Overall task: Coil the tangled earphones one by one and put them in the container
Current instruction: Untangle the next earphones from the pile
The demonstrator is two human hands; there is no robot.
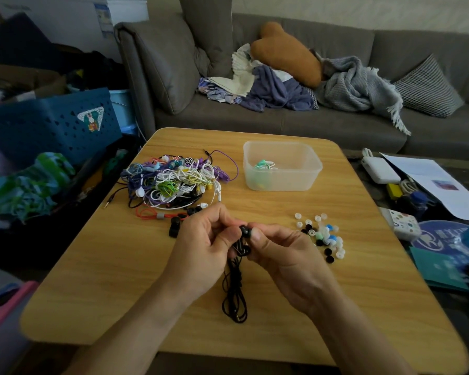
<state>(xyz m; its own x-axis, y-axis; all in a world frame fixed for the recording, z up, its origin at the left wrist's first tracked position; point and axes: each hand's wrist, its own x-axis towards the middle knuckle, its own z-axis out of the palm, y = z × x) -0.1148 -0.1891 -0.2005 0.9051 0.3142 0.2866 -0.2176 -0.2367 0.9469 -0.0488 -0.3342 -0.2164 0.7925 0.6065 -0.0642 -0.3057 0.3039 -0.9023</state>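
While both hands, left hand (203,247) and right hand (279,255), pinch one black earphone (234,290), one container (282,166) stands beyond.

A lived-in home living room: a grey fabric sofa (282,115) piled with rumpled blankets (355,87), a mustard-brown cushion (284,50), and a low wooden table (119,280).

Grey sofa (309,123) behind wooden table (119,280)
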